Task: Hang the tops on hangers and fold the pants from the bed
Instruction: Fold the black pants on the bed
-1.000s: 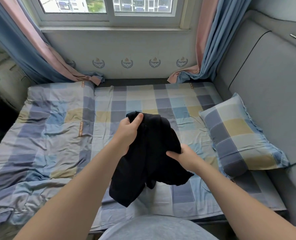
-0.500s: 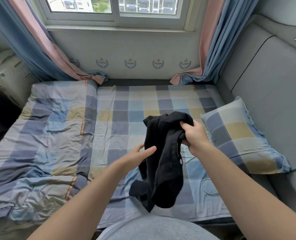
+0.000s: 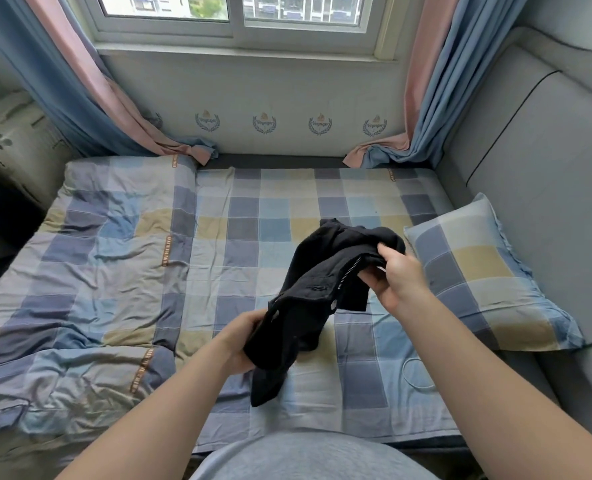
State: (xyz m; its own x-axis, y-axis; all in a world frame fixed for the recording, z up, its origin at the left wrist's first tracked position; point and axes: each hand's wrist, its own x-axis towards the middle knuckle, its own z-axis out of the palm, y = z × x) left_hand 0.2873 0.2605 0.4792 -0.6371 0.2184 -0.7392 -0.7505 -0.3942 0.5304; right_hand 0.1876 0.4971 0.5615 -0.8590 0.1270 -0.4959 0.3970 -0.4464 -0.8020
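Note:
A pair of black pants (image 3: pixel 318 289), with an open zipper and a metal button showing, hangs bunched in the air above the bed (image 3: pixel 253 216). My right hand (image 3: pixel 395 278) grips the waistband end at the upper right, fingers curled over the cloth. My left hand (image 3: pixel 242 341) holds the lower part of the pants from the left, its fingers hidden behind the fabric. One loose end of the pants dangles below my left hand toward the near edge of the bed.
A checked quilt (image 3: pixel 79 289) lies crumpled over the left half of the bed. A matching pillow (image 3: pixel 478 271) rests at the right against the grey padded headboard (image 3: pixel 547 168). Curtains (image 3: pixel 79 98) hang at both sides of the window. A thin white cable loop (image 3: pixel 415 372) lies near the bed's front edge.
My left hand let go of the pants' top, dropped, and now grips their lower part. My right hand carried the waistband end up and to the right.

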